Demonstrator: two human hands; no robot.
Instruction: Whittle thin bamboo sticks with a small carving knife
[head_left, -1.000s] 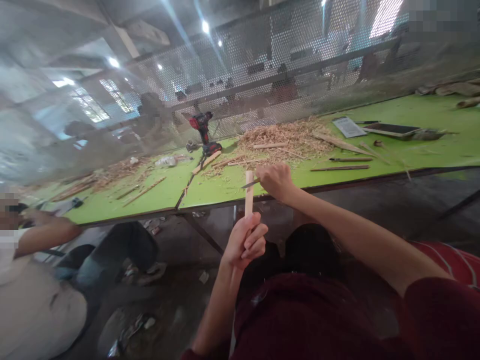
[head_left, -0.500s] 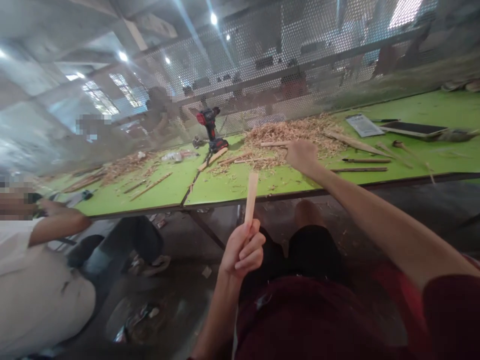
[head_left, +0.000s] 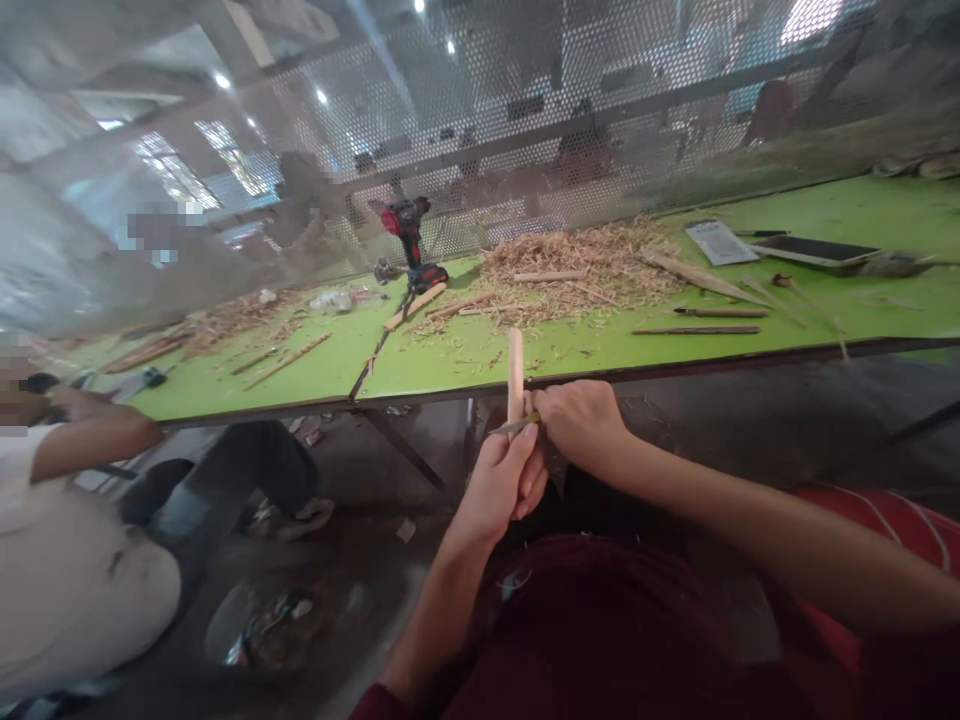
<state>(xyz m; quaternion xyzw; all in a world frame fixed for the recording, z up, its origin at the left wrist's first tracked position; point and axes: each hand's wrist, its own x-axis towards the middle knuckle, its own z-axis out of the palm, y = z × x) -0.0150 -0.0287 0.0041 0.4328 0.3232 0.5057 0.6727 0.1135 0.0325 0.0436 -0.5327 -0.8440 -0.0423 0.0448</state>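
My left hand is closed around the lower end of a flat, pale wooden strip, which points up toward the bench edge. In my right hand, closed just beside it, is a knife. Its short blade lies across the strip just above my left fingers, with the left thumb by the blade. Most of the knife's handle is hidden in my right fist. Beyond my hands, a second wooden stick lies on a heap of wood shavings.
On the green bench stand a red-and-black cordless drill and, farther right, a phone, a white packet and slim tools. A perforated screen rises behind. A co-worker sits at left.
My right hand has come back from the shavings heap to my left hand, and the knife blade now crosses the strip. The other stick stays on the heap. The view has shifted slightly.
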